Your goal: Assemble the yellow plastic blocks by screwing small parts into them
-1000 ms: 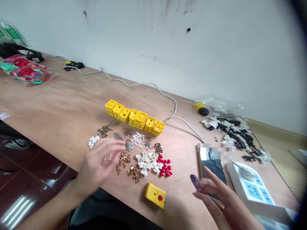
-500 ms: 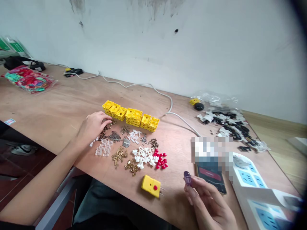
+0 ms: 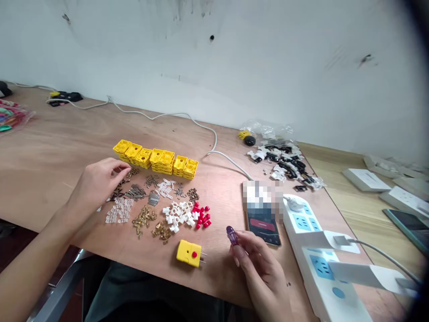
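My left hand reaches to the small dark screws in front of the stacked yellow plastic shells. Its fingertips are pinched together, and what is between them is hidden. In my right hand is what looks like a small screwdriver, its see-through purple handle pointing up and its lower part hidden by the fingers. A yellow plug-like block with a red button and two metal pins lies between my hands near the table's front edge.
Sorted piles lie mid-table: clear pieces, brass clips, white parts, red caps, metal strips. A phone and a white power strip stand right. Bagged black-and-white parts lie behind.
The view has turned to the right, so the table and its parts appear further left. Both hands keep about the same poses; the purple handle stays in the right one.
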Demonstrator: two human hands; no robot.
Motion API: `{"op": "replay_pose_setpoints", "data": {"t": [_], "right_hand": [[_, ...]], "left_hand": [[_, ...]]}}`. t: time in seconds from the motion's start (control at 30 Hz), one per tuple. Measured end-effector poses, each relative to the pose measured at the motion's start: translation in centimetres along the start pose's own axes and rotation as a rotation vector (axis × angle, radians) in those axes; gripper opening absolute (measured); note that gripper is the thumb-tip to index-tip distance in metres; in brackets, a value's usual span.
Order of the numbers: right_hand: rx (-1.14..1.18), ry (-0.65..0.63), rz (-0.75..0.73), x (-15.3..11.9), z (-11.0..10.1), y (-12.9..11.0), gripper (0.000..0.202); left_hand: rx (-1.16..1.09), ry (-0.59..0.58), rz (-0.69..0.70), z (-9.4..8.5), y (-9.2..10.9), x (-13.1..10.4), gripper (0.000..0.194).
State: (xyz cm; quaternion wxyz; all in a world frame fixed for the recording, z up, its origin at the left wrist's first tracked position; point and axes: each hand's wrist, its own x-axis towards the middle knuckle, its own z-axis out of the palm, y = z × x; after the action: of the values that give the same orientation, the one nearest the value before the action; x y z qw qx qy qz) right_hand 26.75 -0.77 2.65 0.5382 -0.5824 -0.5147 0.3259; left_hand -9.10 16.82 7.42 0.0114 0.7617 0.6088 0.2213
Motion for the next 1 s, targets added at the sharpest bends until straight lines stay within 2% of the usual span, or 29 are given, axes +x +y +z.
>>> {"op": "replay_pose_setpoints", "data": {"t": [0.1, 0.17, 0.27, 0.37, 0.43, 0.6, 0.77, 0.9, 1.0], "right_hand": [[0.001, 0.002, 0.007, -0.2, -0.1, 0.1, 0.019], [0.001, 0.004, 0.002, -0.2, -0.1, 0.1, 0.019], [0.004, -0.017, -0.017, -0.1, 0.0, 0.1, 0.019], [-0.001, -0.027, -0.032, 0.0, 0.0, 0.2, 0.019], [-0.011, -0.02, -0.023, 0.0, -0.1, 0.3, 0.02], [0.021, -0.014, 0.025, -0.2, -0.2, 0.5, 0.022], [0.097, 0.05, 0.055, -0.4, 0.0, 0.7, 0.04], [0.197, 0.13, 0.031, -0.4, 0.6, -0.6, 0.053], [0.282, 0.115, -0.028, -0.2, 1.3, -2.5, 0.059]], "left_hand": [[-0.203, -0.01, -0.14, -1.2, 0.9, -1.2, 0.026], [-0.472, -0.101, -0.247, -1.6, 1.2, -1.9, 0.026], [-0.838, -0.256, -0.332, -1.2, 1.5, -2.6, 0.027], [-1.0, -0.296, -0.348, -0.4, 2.2, -3.3, 0.031], [-1.024, -0.308, -0.33, 0.0, 2.9, -3.7, 0.034], [-0.981, -0.302, -0.204, 0.5, 4.2, -4.5, 0.019], [-1.058, -0.313, -0.23, 0.7, 5.3, -5.8, 0.016], [-0.971, -0.323, -0.171, 0.5, 6.8, -7.6, 0.013], [-0.929, -0.38, -0.131, 0.5, 8.2, -9.4, 0.012]]}}
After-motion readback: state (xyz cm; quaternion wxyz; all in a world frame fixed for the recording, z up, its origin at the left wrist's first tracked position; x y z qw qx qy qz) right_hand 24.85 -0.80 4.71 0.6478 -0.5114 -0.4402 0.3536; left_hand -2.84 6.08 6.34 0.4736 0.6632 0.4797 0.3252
